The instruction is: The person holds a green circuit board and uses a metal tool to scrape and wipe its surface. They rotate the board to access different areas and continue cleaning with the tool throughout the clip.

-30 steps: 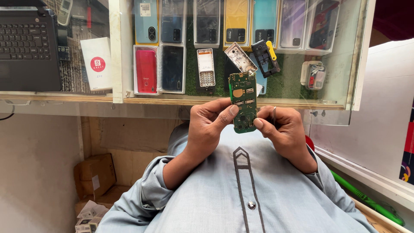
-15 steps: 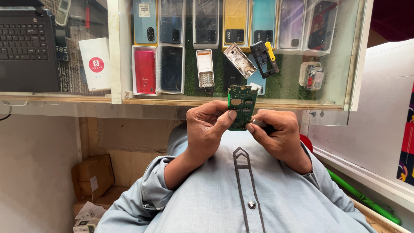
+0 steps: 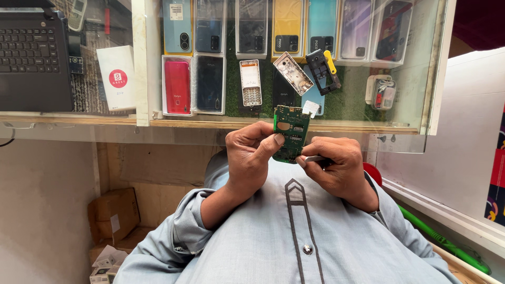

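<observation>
In the head view, the left hand (image 3: 252,158) pinched a green circuit board (image 3: 291,133) upright between both hands. The right hand (image 3: 336,165), just beside it, gripped a thin metal tool (image 3: 314,158) against the board's lower edge.

I count one green circuit board (image 3: 291,133) and one laptop (image 3: 32,58). Two cardboard boxes (image 3: 113,213) sit below. One white box (image 3: 117,78) lies under the glass.

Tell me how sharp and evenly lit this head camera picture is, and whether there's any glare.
Head view: the green circuit board and both hands are sharp; daylight is soft and even; the glass counter top shows faint hazy reflections; wide-angle bending curves the counter edge; the bright wall at right looks nearly washed out.
</observation>
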